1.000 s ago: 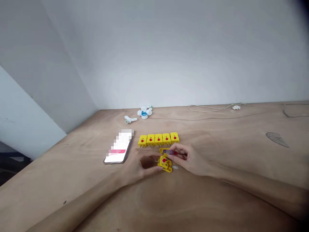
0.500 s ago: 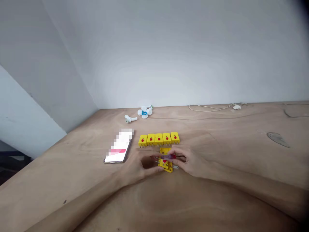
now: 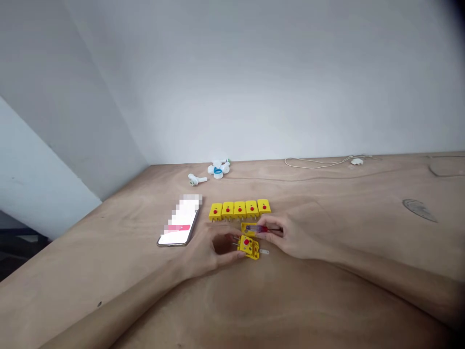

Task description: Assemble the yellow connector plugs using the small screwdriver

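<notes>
My left hand (image 3: 214, 246) holds a yellow thermocouple-style connector (image 3: 248, 246) with a red dot, its fingers at the near left side. Its metal pins point left, and a flat pale terminal (image 3: 264, 251) sticks out to the right. My right hand (image 3: 286, 236) pinches a small screwdriver (image 3: 260, 229) with a red and clear handle. The tip lies over a second yellow connector part (image 3: 248, 229), just beyond the held one. I cannot see the tip clearly. Several matching yellow connectors (image 3: 240, 210) stand in a tidy row beyond my hands.
A smartphone (image 3: 179, 223) with a pixelated screen lies left of the row on the plywood table (image 3: 327, 300). White plastic fittings (image 3: 218, 169) and a white piece (image 3: 197, 180) lie near the back edge. A thin pale cable (image 3: 319, 162) runs along the wall.
My right hand and the screwdriver have drawn back to the right and away from the held connector, so its red dot shows again. My left hand stays nearly still.
</notes>
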Available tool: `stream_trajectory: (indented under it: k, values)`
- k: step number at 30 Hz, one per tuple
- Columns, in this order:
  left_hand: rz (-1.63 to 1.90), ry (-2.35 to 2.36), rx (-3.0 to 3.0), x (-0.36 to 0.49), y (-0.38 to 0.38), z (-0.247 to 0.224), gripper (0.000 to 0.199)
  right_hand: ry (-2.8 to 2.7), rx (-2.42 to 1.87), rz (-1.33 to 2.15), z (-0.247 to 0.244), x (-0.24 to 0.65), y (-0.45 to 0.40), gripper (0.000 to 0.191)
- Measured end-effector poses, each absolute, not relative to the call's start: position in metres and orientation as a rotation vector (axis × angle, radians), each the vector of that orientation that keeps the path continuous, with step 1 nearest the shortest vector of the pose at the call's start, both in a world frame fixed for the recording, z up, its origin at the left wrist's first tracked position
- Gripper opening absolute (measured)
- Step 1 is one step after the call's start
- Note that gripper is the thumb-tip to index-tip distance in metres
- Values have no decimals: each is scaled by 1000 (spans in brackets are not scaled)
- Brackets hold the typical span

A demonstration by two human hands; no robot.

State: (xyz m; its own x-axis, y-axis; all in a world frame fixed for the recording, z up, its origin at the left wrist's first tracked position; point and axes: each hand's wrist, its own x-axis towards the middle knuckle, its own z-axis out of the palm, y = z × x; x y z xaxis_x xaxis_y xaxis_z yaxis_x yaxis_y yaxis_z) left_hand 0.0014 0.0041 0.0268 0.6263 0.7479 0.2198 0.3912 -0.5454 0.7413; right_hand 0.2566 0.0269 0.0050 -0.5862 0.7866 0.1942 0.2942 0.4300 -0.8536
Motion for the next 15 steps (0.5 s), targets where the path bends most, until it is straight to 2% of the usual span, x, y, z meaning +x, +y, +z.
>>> stream_trajectory:
  k: [6, 12, 15]
  values:
    - [662, 920, 2271, 0, 4, 29, 19, -2282, -865, 1077, 9, 267, 34, 13]
    - [635, 996, 2374, -3, 8, 23, 22, -2332, -842, 974, 7, 268, 36, 12]
    - [638, 994, 2399, -5, 10, 21, 26, -2225, -868, 985, 8, 267, 36, 19]
